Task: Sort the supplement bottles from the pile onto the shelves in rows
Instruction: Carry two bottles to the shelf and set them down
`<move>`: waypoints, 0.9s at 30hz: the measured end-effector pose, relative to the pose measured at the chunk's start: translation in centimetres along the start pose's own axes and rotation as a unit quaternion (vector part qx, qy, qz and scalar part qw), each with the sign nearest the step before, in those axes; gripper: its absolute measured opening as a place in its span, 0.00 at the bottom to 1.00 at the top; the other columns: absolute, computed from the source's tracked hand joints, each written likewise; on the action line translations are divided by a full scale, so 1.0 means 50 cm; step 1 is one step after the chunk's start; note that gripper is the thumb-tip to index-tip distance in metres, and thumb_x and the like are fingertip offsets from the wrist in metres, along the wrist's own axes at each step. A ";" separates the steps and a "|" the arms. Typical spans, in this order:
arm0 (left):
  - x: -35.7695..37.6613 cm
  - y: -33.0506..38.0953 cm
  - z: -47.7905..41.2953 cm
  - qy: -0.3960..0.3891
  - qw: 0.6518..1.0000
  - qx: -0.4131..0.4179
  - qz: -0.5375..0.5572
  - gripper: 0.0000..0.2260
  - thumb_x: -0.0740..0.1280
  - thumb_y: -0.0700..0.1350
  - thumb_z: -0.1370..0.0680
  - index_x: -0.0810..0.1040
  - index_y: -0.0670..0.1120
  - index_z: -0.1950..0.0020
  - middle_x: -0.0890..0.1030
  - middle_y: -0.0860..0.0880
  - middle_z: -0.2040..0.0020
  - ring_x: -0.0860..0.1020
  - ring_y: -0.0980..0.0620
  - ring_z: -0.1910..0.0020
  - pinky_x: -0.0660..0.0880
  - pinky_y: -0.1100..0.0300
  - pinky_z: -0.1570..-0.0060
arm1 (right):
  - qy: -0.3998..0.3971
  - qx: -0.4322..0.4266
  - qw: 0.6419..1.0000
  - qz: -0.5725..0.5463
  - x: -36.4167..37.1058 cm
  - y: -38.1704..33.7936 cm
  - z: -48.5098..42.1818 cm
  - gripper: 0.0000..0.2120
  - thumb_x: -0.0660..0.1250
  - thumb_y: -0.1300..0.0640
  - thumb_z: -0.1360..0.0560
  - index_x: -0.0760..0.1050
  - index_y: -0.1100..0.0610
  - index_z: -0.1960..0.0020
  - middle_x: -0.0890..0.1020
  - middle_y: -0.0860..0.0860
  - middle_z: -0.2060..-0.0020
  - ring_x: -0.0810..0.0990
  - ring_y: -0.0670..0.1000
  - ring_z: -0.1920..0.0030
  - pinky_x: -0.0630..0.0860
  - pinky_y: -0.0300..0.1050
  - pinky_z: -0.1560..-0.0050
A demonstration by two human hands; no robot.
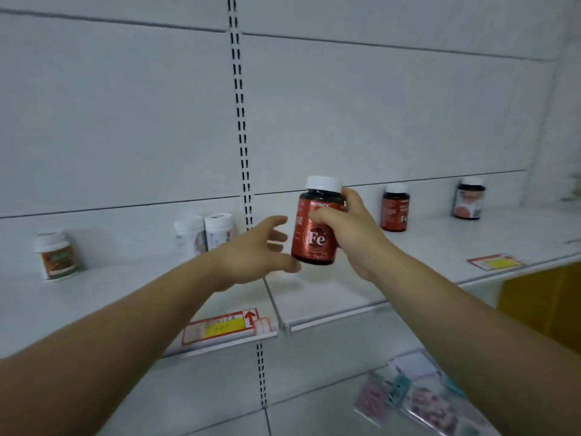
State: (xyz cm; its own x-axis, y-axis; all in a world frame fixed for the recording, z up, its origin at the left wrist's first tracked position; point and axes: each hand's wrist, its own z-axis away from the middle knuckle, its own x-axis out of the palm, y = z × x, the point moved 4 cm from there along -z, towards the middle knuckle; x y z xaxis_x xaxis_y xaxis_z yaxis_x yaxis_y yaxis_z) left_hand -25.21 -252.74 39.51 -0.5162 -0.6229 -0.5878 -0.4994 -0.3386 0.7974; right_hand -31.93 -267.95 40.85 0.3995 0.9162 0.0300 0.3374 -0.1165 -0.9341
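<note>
My right hand grips a dark bottle with a red "Fe" label and white cap, held upright in the air above the white shelf. My left hand is beside the bottle with fingers spread; its thumb touches the bottle's lower left edge. On the shelf behind stand a matching red "Fe" bottle, a dark bottle with a pale label, two white bottles and a white-capped jar with a green and orange label.
A slotted upright splits the white back wall. Red and yellow price tags sit on the shelf's front edge. Below at right lie packets on a lower shelf. A yellow surface is at the right.
</note>
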 end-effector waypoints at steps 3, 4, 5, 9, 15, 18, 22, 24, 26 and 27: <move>0.110 0.060 -0.018 -0.022 0.998 0.021 0.053 0.33 0.75 0.46 0.32 0.64 0.55 0.31 0.79 0.53 0.46 0.79 0.56 0.49 0.74 0.59 0.49 | 0.011 -0.011 1.000 0.015 -0.093 -0.020 0.014 0.20 0.69 0.61 0.33 0.69 0.49 0.43 0.83 0.47 0.55 0.84 0.47 0.58 0.79 0.41 0.62; 0.148 0.080 -0.033 -0.028 0.998 0.027 0.058 0.31 0.74 0.46 0.31 0.65 0.55 0.32 0.79 0.53 0.46 0.78 0.56 0.49 0.74 0.59 0.49 | 0.022 -0.013 0.999 0.022 -0.131 -0.023 0.021 0.20 0.70 0.60 0.34 0.70 0.48 0.45 0.83 0.46 0.57 0.84 0.46 0.59 0.78 0.40 0.64; 0.186 0.099 -0.052 -0.038 0.997 0.032 0.061 0.29 0.74 0.46 0.30 0.65 0.55 0.33 0.79 0.53 0.47 0.78 0.56 0.50 0.74 0.60 0.49 | 0.033 -0.011 0.999 0.030 -0.174 -0.024 0.026 0.21 0.70 0.58 0.36 0.70 0.48 0.45 0.83 0.47 0.56 0.83 0.46 0.58 0.77 0.41 0.63; 0.339 0.186 -0.142 -0.069 0.995 0.035 0.068 0.25 0.73 0.47 0.29 0.66 0.55 0.37 0.79 0.55 0.52 0.79 0.62 0.58 0.74 0.71 0.66 | 0.068 -0.003 0.996 0.053 -0.362 -0.016 0.028 0.19 0.70 0.59 0.32 0.71 0.47 0.44 0.81 0.51 0.51 0.83 0.51 0.54 0.77 0.44 0.61; 0.497 0.255 -0.275 -0.062 0.993 -0.017 -0.098 0.42 0.73 0.59 0.33 0.58 0.51 0.25 0.72 0.48 0.32 0.74 0.49 0.38 0.69 0.55 0.37 | 0.028 0.003 0.994 0.101 -0.596 0.029 -0.057 0.24 0.72 0.57 0.33 0.70 0.50 0.39 0.81 0.49 0.51 0.82 0.49 0.53 0.77 0.44 0.59; 0.512 0.240 -0.320 0.001 0.965 -0.094 -0.246 0.33 0.64 0.62 0.26 0.59 0.51 0.25 0.64 0.49 0.26 0.66 0.48 0.30 0.62 0.53 0.33 | -0.013 0.013 0.993 0.116 -0.645 0.062 -0.130 0.25 0.73 0.58 0.33 0.68 0.48 0.39 0.79 0.47 0.51 0.79 0.48 0.51 0.76 0.43 0.58; 0.529 0.212 -0.337 0.000 0.915 -0.192 -0.355 0.31 0.50 0.66 0.23 0.56 0.52 0.24 0.57 0.49 0.23 0.56 0.46 0.25 0.50 0.37 0.29 | -0.078 0.017 0.986 0.144 -0.647 0.115 -0.200 0.28 0.74 0.57 0.33 0.65 0.45 0.38 0.76 0.40 0.52 0.76 0.45 0.51 0.72 0.40 0.59; 0.533 0.204 -0.341 -0.010 0.897 -0.204 -0.391 0.31 0.46 0.66 0.23 0.52 0.53 0.23 0.52 0.50 0.22 0.50 0.46 0.24 0.46 0.35 0.30 | -0.103 0.009 0.980 0.168 -0.645 0.138 -0.239 0.31 0.74 0.55 0.32 0.64 0.47 0.33 0.75 0.43 0.48 0.75 0.47 0.48 0.72 0.44 0.52; 0.536 0.197 -0.344 -0.014 0.893 -0.203 -0.402 0.29 0.44 0.65 0.21 0.50 0.54 0.23 0.49 0.50 0.22 0.47 0.46 0.24 0.45 0.34 0.30 | -0.110 0.003 0.974 0.196 -0.648 0.152 -0.284 0.33 0.74 0.54 0.31 0.63 0.50 0.31 0.75 0.47 0.43 0.74 0.49 0.46 0.71 0.46 0.49; 0.535 0.194 -0.344 -0.012 0.892 -0.202 -0.404 0.28 0.43 0.63 0.21 0.49 0.54 0.23 0.49 0.51 0.22 0.47 0.46 0.24 0.44 0.34 0.30 | -0.110 0.002 0.971 0.211 -0.650 0.158 -0.305 0.34 0.74 0.54 0.31 0.62 0.51 0.30 0.75 0.48 0.42 0.74 0.49 0.46 0.71 0.46 0.48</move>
State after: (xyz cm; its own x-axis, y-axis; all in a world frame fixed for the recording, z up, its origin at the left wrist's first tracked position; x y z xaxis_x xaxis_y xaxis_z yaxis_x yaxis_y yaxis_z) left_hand -31.88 -284.83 33.84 -0.1182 -0.0482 -0.9918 -0.4261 -0.8997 0.0945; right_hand -29.26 -304.48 37.93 0.3088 0.8473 -0.4322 0.1802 -0.4983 -0.8481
